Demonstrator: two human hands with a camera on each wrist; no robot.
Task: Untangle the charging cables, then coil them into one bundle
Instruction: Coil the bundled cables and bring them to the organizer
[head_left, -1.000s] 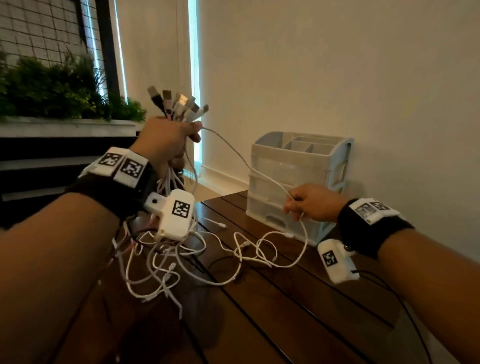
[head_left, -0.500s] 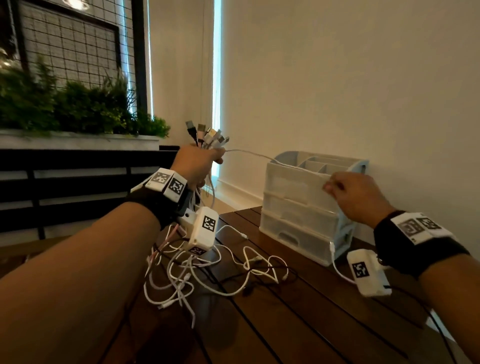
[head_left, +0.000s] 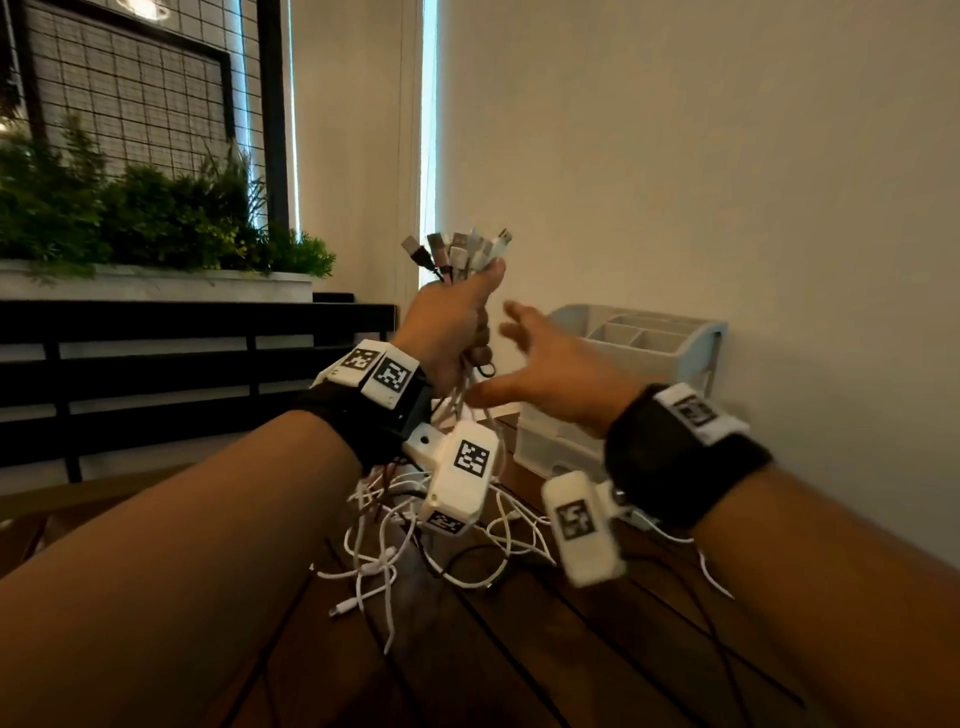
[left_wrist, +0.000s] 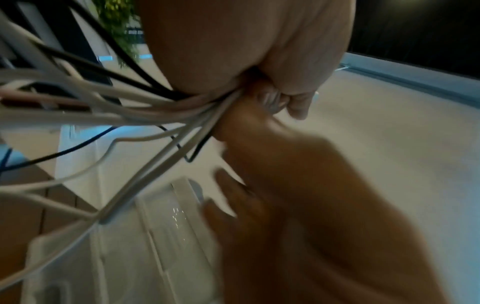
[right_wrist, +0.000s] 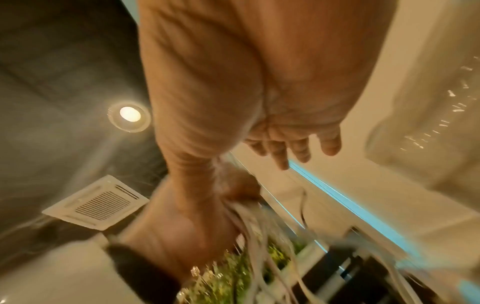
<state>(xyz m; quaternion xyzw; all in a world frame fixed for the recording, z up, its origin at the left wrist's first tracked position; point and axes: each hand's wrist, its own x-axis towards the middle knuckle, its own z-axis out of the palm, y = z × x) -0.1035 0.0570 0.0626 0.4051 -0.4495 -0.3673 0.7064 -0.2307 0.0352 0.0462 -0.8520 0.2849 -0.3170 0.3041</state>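
My left hand (head_left: 451, 322) is raised and grips a bunch of charging cables (head_left: 457, 257) just below their plugs, which fan out above the fist. The cables (left_wrist: 145, 111), mostly white with a black and a reddish one, hang from the fist down to a loose tangle (head_left: 415, 540) on the dark wooden table (head_left: 519, 649). My right hand (head_left: 540, 374) is open, its fingers spread, right beside the left fist and the hanging cables; it holds nothing. The right wrist view shows the spread fingers (right_wrist: 298, 148) with the left fist (right_wrist: 197, 216) below them.
A pale plastic drawer organiser (head_left: 639, 338) stands at the table's back right against the wall. A black slatted railing (head_left: 182, 353) and a planter with green plants (head_left: 130, 218) lie to the left. Thin black leads (head_left: 717, 649) cross the table at the right.
My right hand let go of the white cable it was pulling out to the right and moved left, open, up to the left fist. The left hand stayed raised with the bunch.
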